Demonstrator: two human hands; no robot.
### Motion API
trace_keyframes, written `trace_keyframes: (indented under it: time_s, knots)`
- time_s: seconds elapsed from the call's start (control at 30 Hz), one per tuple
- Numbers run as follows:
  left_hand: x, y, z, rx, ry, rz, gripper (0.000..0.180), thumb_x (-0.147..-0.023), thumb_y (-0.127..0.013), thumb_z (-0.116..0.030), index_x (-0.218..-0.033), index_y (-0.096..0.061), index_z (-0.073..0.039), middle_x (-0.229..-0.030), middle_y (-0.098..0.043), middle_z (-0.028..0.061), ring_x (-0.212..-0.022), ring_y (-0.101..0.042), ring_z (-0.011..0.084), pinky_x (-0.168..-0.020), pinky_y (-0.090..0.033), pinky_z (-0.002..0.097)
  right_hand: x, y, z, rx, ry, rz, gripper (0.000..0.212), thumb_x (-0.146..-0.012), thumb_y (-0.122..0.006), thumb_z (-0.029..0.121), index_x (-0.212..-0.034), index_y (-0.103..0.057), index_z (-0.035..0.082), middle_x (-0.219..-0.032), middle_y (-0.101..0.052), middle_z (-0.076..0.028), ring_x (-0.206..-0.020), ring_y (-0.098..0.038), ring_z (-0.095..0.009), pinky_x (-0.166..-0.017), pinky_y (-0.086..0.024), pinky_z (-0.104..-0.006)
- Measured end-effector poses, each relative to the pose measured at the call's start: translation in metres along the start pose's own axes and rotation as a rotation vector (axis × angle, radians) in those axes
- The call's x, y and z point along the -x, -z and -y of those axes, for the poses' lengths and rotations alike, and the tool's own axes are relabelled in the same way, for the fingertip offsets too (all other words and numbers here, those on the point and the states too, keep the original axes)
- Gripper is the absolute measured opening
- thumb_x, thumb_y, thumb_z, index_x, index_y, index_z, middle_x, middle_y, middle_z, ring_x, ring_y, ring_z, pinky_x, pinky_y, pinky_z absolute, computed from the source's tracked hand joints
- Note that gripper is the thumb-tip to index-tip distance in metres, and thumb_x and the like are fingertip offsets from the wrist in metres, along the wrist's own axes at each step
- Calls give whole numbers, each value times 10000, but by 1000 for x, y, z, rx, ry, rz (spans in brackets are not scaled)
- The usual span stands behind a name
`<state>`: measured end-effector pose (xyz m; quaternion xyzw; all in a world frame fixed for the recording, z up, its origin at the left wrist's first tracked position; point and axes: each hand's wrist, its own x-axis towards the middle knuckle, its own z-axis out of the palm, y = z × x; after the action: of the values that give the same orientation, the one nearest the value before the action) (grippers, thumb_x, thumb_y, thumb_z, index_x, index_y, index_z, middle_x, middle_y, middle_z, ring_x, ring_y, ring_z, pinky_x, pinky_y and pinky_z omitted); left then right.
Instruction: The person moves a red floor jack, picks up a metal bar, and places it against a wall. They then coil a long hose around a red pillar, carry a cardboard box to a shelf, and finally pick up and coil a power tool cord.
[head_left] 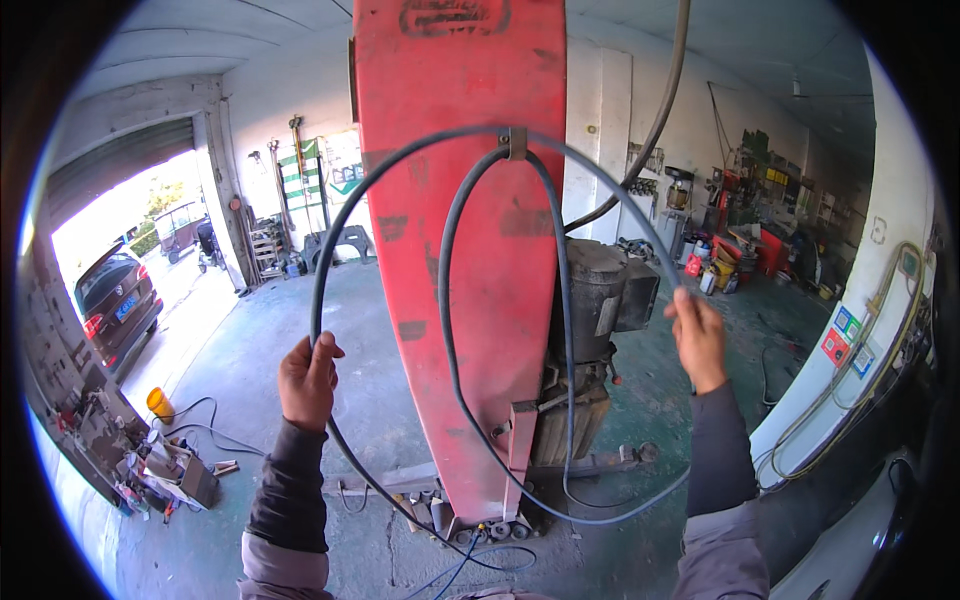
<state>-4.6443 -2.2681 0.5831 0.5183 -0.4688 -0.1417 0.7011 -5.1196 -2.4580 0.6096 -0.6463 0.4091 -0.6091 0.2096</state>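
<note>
A dark blue-grey hose [345, 215] hangs in loops over a small metal bracket [516, 143] on the front of a tall red steel post [480, 260]. My left hand [308, 382] is closed around the left side of the wide outer loop. On the opposite side, my right hand [698, 340] pinches the same loop, its fingers partly turned from view. A narrower loop of hose hangs between my hands, against the post. Thinner blue hose [510, 562] lies on the floor below, near the post's foot.
Behind the post's right side stands a grimy motor unit [590, 290]. A dark car [115, 300] is beyond the doorway at left. Boxes and bottles [180, 470] sit at lower left beside a yellow container [160, 403]. At lower right is a vehicle's edge [850, 545].
</note>
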Motion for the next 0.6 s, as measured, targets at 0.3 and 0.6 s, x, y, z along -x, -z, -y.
trace_keyframes:
  time_s: [0.3, 0.6]
  knots:
    - [27, -35, -11, -79, -43, 343, 244, -985, -641, -245, -1018, -629, -4, -712, -525, -35, -648, -474, 40, -577, -389, 230, 103, -18, -148, -68, -30, 85, 432, -1045, -512, 378, -762, -536, 53, -602, -456, 25, -553, -416, -74, -518, -354, -272]
    - [107, -8, 164, 32, 417, 542, 191, -947, -690, -201, -966, -633, -20, -796, -647, 9, -776, -592, 81, -725, -477, 262, 277, -40, -293, 517, -13, 49, 559, -1053, -361, 473, -854, -608, 13, -694, -615, -157, -666, -627, -328, -638, -486, -454]
